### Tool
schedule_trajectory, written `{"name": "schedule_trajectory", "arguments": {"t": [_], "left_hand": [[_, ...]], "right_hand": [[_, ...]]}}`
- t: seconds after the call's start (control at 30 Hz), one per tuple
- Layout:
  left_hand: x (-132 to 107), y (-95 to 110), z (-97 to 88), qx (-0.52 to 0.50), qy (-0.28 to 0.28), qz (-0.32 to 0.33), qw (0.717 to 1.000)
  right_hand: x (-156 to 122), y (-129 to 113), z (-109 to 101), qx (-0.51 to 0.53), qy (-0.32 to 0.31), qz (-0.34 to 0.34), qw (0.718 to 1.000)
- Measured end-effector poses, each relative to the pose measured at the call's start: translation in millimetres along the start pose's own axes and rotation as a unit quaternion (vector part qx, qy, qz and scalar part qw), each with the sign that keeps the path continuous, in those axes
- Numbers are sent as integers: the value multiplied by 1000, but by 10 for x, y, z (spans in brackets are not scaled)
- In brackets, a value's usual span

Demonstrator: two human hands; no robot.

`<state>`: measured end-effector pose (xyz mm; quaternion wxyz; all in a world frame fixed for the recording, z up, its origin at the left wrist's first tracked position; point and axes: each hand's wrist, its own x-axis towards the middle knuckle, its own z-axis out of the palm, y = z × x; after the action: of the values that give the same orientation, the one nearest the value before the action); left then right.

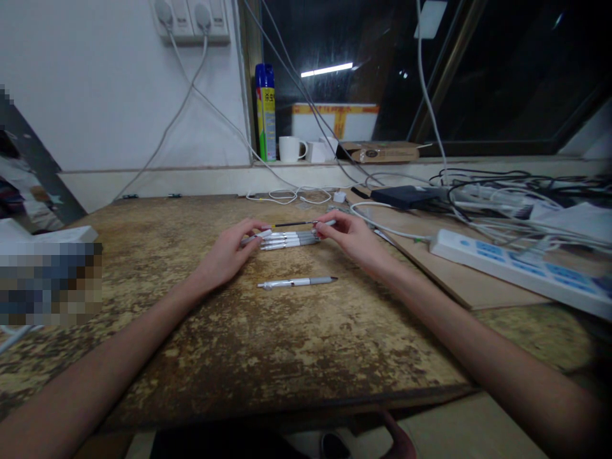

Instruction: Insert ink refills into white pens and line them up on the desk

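My left hand (229, 248) pinches a white pen barrel (258, 236), with its fingertips also at one end of a thin dark pen refill (291, 224). The refill stretches across to my right hand (345, 233), which is closed on a short grey pen part (327, 222). Whether the refill's right end sits inside that part is hard to tell. Just below the refill, several white and grey pens (289, 240) lie side by side on the worn wooden table (268, 344). Nearer to me lies a single click pen (296, 282), its dark tip pointing right.
A white power strip (521, 268) and a tangle of cables (497, 197) occupy the right side, by a flat brown board (430, 255). A spray can (266, 111) and a white mug (292, 149) stand on the sill. A white object (71, 237) is at left.
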<state>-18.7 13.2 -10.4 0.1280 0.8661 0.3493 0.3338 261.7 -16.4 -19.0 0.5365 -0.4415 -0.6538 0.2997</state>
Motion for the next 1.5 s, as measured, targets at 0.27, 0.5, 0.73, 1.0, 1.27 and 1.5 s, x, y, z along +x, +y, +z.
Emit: {"name": "schedule_trajectory", "arguments": {"t": [0.27, 0.5, 0.73, 1.0, 1.27, 1.5], "left_hand": [[9, 22, -22, 8, 3, -5, 1000], [4, 33, -27, 15, 3, -9, 1000], [13, 46, -34, 12, 4, -10, 1000], [7, 8, -39, -4, 9, -13, 1000], [8, 3, -39, -20, 16, -25, 999], [6, -8, -35, -53, 10, -35, 998]], "right_hand": [[-8, -17, 7, 10, 0, 5, 1000], [-20, -44, 7, 18, 0, 6, 1000], [-16, -37, 18, 29, -4, 18, 999], [-14, -46, 27, 48, -1, 35, 998], [-18, -21, 34, 80, 5, 49, 996], [17, 22, 29, 118, 4, 57, 991]]}}
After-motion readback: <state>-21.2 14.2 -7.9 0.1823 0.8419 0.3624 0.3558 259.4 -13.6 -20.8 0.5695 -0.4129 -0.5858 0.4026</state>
